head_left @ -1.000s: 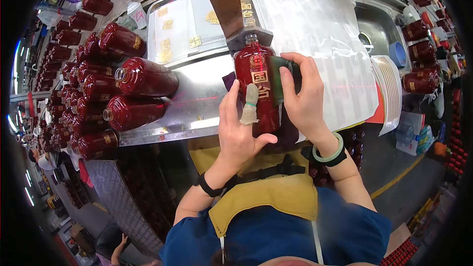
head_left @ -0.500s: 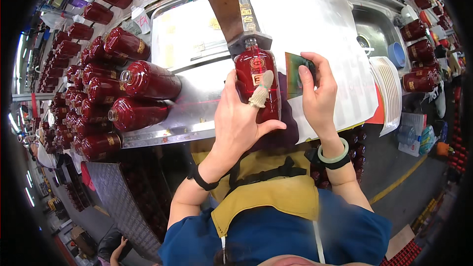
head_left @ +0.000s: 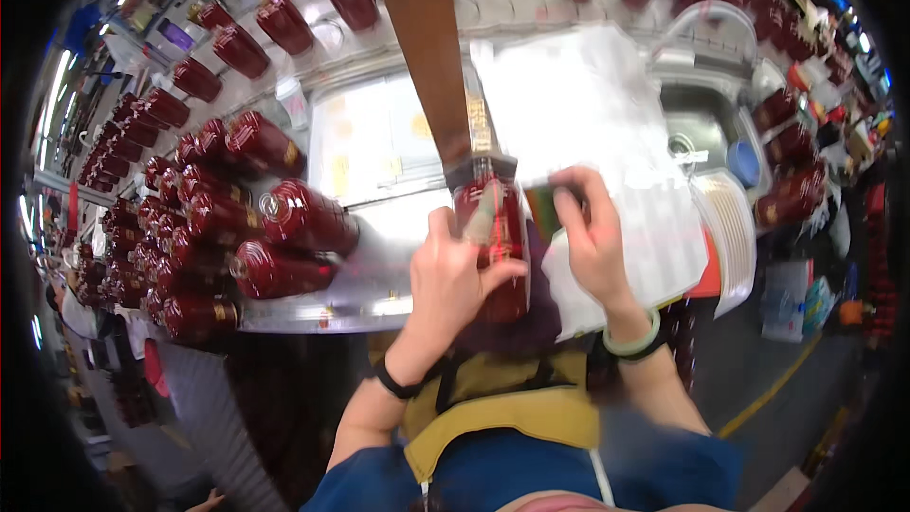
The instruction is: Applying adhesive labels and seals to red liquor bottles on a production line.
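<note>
A dark red glass bottle lies in front of me, its neck end at a dark bracket below a brown bar. My left hand is laid round the bottle, thumb across its near part. A pale knitted finger cover, on one left finger, rests over the printed side. Pinched between thumb and fingers of my right hand is a thin, flat green piece, just right of the bottle. Motion blurs its outline, and I cannot tell whether it touches the glass.
Many red bottles crowd the left, two lying nearest me. White sheeting covers the worktop beyond my right hand. A shallow metal tray lies back left. On the right are a sink, a blue cup and stacked white sheets.
The whole view has tipped, so the worktop, bottle and hands appear lower. My right hand has brought the green piece closer to the bottle. My left hand keeps its hold.
</note>
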